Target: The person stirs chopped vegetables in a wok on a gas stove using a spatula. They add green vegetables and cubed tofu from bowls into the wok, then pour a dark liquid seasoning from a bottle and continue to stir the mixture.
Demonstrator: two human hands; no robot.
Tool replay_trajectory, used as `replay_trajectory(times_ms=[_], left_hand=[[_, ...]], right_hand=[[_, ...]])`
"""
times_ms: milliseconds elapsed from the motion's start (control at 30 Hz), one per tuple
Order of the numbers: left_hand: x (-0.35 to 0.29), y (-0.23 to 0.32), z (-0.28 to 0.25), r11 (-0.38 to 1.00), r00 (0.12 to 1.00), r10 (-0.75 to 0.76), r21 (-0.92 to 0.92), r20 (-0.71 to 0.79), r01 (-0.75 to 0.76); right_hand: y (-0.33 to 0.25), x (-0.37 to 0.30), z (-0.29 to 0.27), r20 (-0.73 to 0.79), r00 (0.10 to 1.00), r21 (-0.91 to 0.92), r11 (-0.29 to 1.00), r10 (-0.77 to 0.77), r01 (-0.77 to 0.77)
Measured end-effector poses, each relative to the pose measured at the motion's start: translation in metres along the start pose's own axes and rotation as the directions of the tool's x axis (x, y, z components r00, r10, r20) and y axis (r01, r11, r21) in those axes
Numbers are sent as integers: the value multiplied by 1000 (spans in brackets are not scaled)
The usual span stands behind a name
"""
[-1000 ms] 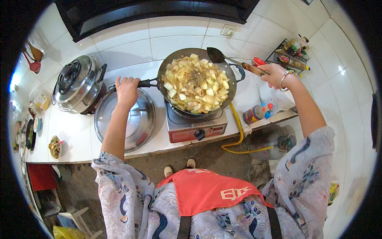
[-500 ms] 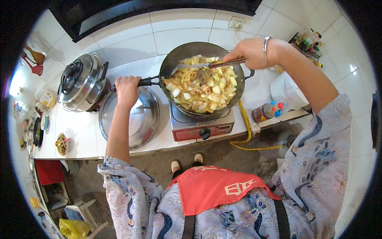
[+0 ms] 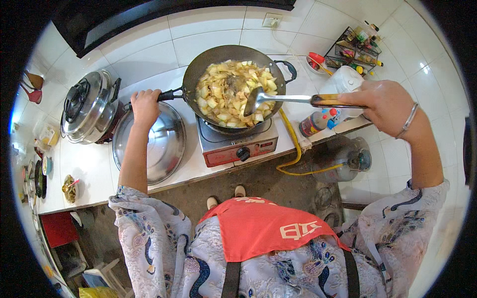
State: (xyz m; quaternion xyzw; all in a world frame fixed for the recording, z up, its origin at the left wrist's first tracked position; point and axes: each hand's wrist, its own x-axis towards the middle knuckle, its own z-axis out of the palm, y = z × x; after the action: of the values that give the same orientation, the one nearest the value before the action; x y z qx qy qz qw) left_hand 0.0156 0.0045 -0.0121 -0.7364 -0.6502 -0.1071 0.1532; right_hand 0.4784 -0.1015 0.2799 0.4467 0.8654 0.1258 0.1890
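Observation:
My left hand is closed round the black handle of a wok, which sits on a gas stove. Inside the wok lies a heap of pale chopped vegetable pieces with browner bits among them. In my right hand is a metal spatula with a brown and black handle. Its blade hangs over the wok's right part, near the food; whether it touches the pieces I cannot tell.
A domed steel lid lies left of the stove, beside a lidded steel pot. Right are a dark bottle, a white tub and a condiment rack. A yellow hose runs down to a gas cylinder.
My right hand has moved from the wok's far rim back to the right and nearer me. The spatula's blade went from the wok's far left to its right side. The view has shifted slightly.

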Motion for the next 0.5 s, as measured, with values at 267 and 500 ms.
replay_trajectory(times_ms=[267, 500], left_hand=[[5, 3, 5, 999, 997, 35, -24, -74, -37], [-7, -9, 10, 1000, 996, 28, -10, -88, -29]], right_hand=[[-17, 15, 12, 331, 943, 137, 987, 37, -87], [-89, 99, 68, 296, 953, 17, 997, 64, -72]])
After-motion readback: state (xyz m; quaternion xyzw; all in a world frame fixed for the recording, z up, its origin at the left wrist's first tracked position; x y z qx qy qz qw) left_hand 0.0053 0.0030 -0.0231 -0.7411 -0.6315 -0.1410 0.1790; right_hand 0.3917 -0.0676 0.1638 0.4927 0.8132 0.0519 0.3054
